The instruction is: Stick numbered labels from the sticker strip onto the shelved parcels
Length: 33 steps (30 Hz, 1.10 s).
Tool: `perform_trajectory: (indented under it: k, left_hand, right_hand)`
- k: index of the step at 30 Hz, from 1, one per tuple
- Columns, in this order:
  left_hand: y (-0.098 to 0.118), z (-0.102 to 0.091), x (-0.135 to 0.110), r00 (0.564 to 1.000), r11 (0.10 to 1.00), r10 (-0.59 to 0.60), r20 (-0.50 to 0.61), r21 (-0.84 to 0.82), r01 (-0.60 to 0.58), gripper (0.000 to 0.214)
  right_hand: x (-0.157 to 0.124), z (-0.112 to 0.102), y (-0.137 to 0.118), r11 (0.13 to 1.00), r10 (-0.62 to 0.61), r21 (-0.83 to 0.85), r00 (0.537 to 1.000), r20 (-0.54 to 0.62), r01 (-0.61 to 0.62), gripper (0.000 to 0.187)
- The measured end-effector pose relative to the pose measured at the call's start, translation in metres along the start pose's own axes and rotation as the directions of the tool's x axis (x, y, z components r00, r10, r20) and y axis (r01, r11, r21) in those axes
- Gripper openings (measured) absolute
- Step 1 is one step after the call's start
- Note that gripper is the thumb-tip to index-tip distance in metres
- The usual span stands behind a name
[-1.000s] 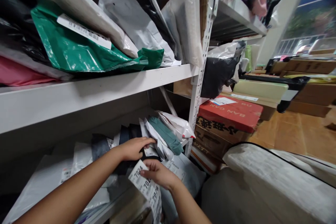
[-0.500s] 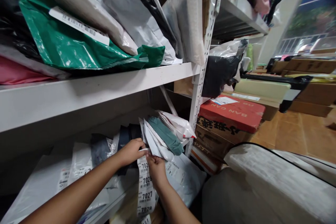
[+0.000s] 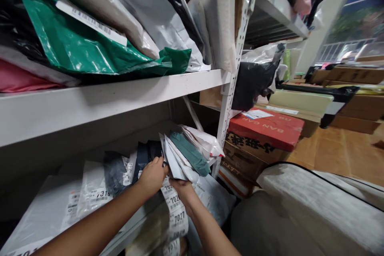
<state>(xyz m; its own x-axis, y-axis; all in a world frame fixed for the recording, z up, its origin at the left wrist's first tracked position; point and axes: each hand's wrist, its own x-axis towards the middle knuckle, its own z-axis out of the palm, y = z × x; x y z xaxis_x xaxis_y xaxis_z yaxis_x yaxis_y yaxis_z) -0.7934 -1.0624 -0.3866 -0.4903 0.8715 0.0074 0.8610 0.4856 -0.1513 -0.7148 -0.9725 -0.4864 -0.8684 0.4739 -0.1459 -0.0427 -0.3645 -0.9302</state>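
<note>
Both of my hands work on the lower shelf, among upright parcels. My left hand (image 3: 153, 174) is closed at the edge between a dark parcel (image 3: 144, 155) and a white parcel (image 3: 177, 162); its fingertips are partly hidden, so what they hold cannot be made out. Just to the right, my right hand (image 3: 183, 193) is closed below the white parcel, its fingertips tucked under it. From it hangs a strip of printed number labels (image 3: 177, 214), curling downward, with 7027 readable. A teal parcel (image 3: 192, 154) leans behind the white one.
The white shelf beam (image 3: 120, 100) runs above my hands, with a green mailer bag (image 3: 90, 54) over it. A perforated upright post (image 3: 229, 104) stands to the right, beside a red box (image 3: 267, 128). A large pale wrapped bundle (image 3: 318, 208) fills the lower right.
My left hand has left the top of the label strip and moved slightly up against the parcels. My right hand has shifted a little right and down; the strip swung right and curls more.
</note>
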Motion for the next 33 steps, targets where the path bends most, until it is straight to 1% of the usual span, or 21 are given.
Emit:
perform_trajectory:
  k: [2, 4, 7, 9, 10, 11, 12, 13, 14, 15, 17, 19, 22, 25, 27, 29, 31, 32, 33]
  left_hand:
    - [0.0, 0.001, -0.001, 1.0, 1.0, -0.009, -0.008, 0.028, 0.009, 0.031]
    - [0.001, 0.0, -0.003, 1.0, 0.998, -0.016, -0.016, 0.054, 0.016, 0.033]
    - [0.003, -0.003, -0.006, 1.0, 0.997, -0.013, -0.018, 0.078, 0.014, 0.035]
    - [0.004, -0.005, -0.007, 1.0, 0.996, -0.014, -0.014, 0.083, 0.015, 0.035]
    - [0.005, -0.006, -0.008, 1.0, 0.996, -0.024, -0.011, 0.081, 0.025, 0.035]
    - [0.006, -0.008, -0.008, 0.999, 0.996, -0.042, -0.008, 0.077, 0.043, 0.034]
    - [0.008, -0.01, -0.008, 0.998, 0.995, -0.068, -0.007, 0.07, 0.068, 0.031]
    - [0.009, -0.012, -0.007, 0.995, 0.993, -0.1, -0.009, 0.06, 0.101, 0.028]
    - [0.01, -0.015, -0.006, 0.99, 0.989, -0.138, -0.015, 0.049, 0.138, 0.026]
    - [0.011, -0.017, -0.005, 0.984, 0.984, -0.175, -0.025, 0.038, 0.175, 0.028]
    - [0.013, -0.022, 0.0, 0.973, 0.973, -0.226, -0.047, 0.029, 0.227, 0.033]
    - [0.013, -0.025, 0.007, 0.974, 0.974, -0.218, -0.065, 0.042, 0.221, 0.034]
    - [0.014, -0.024, 0.016, 0.989, 0.989, -0.116, -0.089, 0.08, 0.123, 0.034]
    - [0.014, -0.019, 0.017, 0.993, 0.994, 0.023, -0.118, 0.105, -0.011, 0.029]
    - [0.011, -0.016, 0.013, 0.981, 0.986, 0.136, -0.137, 0.115, -0.12, 0.024]
    - [0.003, -0.013, 0.007, 0.95, 0.956, 0.287, -0.126, 0.1, -0.276, 0.022]
    - [-0.007, -0.012, 0.002, 0.898, 0.902, 0.43, -0.09, 0.021, -0.43, 0.021]
    - [-0.013, -0.012, 0.0, 0.873, 0.875, 0.481, -0.076, -0.022, -0.484, 0.019]
    - [-0.017, -0.013, 0.0, 0.859, 0.856, 0.506, -0.073, -0.075, -0.511, 0.018]
  right_hand:
    - [-0.006, -0.006, -0.005, 0.996, 0.088, 0.002, 0.994, 0.072, -0.089, 0.041]
    - [-0.013, -0.013, -0.012, 0.984, 0.177, -0.025, 0.973, 0.15, -0.175, 0.043]
    - [-0.023, -0.027, -0.028, 0.962, 0.271, -0.108, 0.938, 0.218, -0.253, 0.043]
    - [-0.029, -0.035, -0.039, 0.932, 0.342, -0.235, 0.887, 0.311, -0.277, 0.041]
    - [-0.032, -0.037, -0.044, 0.922, 0.355, -0.285, 0.865, 0.355, -0.262, 0.039]
    - [-0.034, -0.038, -0.048, 0.924, 0.342, -0.302, 0.857, 0.385, -0.233, 0.038]
    - [-0.036, -0.039, -0.051, 0.941, 0.298, -0.276, 0.868, 0.398, -0.197, 0.038]
    - [-0.037, -0.038, -0.053, 0.966, 0.229, -0.205, 0.894, 0.386, -0.159, 0.038]
    - [-0.037, -0.036, -0.054, 0.987, 0.152, -0.102, 0.924, 0.351, -0.123, 0.04]
    - [-0.036, -0.034, -0.054, 0.995, 0.093, -0.002, 0.945, 0.314, -0.098, 0.042]
    - [-0.033, -0.031, -0.052, 0.986, 0.043, 0.142, 0.965, 0.259, -0.082, 0.046]
    - [-0.027, -0.029, -0.048, 0.971, 0.027, 0.229, 0.982, 0.187, -0.071, 0.048]
    - [-0.019, -0.028, -0.043, 0.954, 0.008, 0.299, 0.997, 0.083, -0.033, 0.05]
    - [-0.014, -0.029, -0.042, 0.948, -0.008, 0.318, 0.998, 0.061, -0.012, 0.05]
    - [-0.014, -0.029, -0.042, 0.946, -0.015, 0.324, 0.998, 0.056, -0.004, 0.051]
    - [-0.015, -0.031, -0.043, 0.947, -0.017, 0.32, 0.998, 0.06, -0.003, 0.052]
    - [-0.016, -0.033, -0.043, 0.953, -0.016, 0.303, 0.997, 0.075, -0.008, 0.051]
    - [-0.017, -0.034, -0.043, 0.96, -0.023, 0.28, 0.996, 0.087, -0.002, 0.05]
    - [-0.016, -0.034, -0.041, 0.969, -0.039, 0.247, 0.994, 0.097, 0.014, 0.049]
